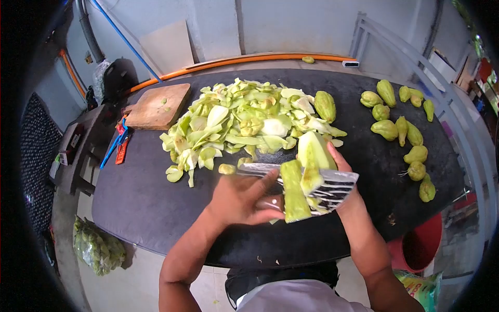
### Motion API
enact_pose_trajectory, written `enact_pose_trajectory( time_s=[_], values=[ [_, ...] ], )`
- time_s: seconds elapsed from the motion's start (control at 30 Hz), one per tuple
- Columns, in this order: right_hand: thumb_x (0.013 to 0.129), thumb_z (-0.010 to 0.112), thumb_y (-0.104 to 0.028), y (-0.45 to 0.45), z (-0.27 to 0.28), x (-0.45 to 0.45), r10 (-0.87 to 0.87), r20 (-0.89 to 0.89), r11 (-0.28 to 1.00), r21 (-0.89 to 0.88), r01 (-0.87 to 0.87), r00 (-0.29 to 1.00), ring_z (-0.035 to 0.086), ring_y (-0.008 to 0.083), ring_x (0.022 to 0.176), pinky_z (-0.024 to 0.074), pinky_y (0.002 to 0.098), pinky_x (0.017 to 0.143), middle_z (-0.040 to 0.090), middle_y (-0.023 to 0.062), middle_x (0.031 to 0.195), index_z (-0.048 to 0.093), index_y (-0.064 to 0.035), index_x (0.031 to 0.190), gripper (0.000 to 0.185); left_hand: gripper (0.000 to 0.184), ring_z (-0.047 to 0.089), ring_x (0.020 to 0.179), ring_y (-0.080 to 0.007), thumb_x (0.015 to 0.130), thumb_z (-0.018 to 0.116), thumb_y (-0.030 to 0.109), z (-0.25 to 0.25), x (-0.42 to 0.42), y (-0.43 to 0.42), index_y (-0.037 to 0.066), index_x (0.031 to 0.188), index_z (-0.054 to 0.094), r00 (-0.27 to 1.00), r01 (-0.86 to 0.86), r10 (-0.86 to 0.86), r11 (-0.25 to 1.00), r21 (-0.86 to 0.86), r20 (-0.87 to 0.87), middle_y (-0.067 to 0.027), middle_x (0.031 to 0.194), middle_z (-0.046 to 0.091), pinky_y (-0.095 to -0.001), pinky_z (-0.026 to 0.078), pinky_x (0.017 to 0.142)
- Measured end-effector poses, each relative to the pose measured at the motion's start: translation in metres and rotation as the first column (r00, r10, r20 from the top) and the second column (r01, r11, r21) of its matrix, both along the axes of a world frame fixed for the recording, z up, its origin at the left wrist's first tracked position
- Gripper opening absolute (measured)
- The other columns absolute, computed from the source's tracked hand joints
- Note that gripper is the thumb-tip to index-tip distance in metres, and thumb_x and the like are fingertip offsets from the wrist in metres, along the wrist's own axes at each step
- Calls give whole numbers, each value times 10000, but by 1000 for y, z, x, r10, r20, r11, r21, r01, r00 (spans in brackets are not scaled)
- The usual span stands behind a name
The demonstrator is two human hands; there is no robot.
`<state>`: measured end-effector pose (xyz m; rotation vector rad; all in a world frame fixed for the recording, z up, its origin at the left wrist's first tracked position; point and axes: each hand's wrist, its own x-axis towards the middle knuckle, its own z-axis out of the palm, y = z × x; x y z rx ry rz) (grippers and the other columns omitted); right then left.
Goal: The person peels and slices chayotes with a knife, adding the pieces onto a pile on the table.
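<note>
Clasping a pared chayote (312, 149) in the right hand (343, 164), above and between near and far edges of the table (150, 208); gripping a slotted knife (340, 187) in the left hand (240, 195). Probably firm, slippery, moderately weighty: best cupped underneath, clear of the knife.

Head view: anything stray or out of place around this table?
One thing: what looks like a lone chayote lies beyond the far edge of the black table, beside the orange pipe, apart from the whole chayotes grouped at right. Nothing else clearly stands out.

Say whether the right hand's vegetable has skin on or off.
At least partly off: the vegetable looks pale and smooth, and green peel covers part of the blade.
</note>
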<state>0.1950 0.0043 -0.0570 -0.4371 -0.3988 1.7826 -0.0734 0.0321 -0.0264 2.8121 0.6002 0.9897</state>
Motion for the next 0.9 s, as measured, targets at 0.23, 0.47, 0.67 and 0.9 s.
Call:
enact_pose_trajectory(
  time_s=[0.23, 0.47, 0.67, 0.9],
  values=[
    [1052, 434, -441, -7, 5, -5, 99, -56, 993, 75, -95, 993, 625, 355, 1208, 556, 612, 900, 581, 159, 1422, 487, -126, 1489, 541, 598, 713, 687, -355, 878, 705, 581, -22, -21, 56, 91, 1220, 706, 849, -517, 525, 805, -293, -55, -169, 770, 721, -422, 560, 639],
    [1018, 453, -506, 2, -1, -3, 74, -256, 995, -47, -89, 964, 636, 327, 1148, 555, 641, 776, 635, 146, 1303, 606, -139, 1334, 509, 586, 745, 779, -328, 898, 713, 531, -15, -7, 37, 17, 1178, 701, 842, -411, 530, 752, -515, 103, -173, 792, 736, -399, 573, 718],
    [1015, 457, -508, 5, -7, -6, -121, -215, 988, -120, 97, 969, 632, 318, 1164, 523, 578, 947, 652, 122, 1277, 600, -134, 1333, 511, 676, 741, 711, -319, 860, 766, 512, -14, 16, 5, 17, 1303, 644, 955, -232, 283, 903, -361, 94, -161, 793, 732, -389, 576, 662],
    [1070, 426, -437, 0, -26, 3, 35, -354, 998, 67, -12, 934, 632, 359, 1148, 533, 491, 1007, 638, 230, 1236, 590, -48, 1338, 499, 920, 696, 602, -236, 726, 829, 607, -3, 36, -19, -20, 1359, 598, 996, -3, -4, 997, 83, 91, -75, 743, 683, -340, 565, 571]
  ],
)
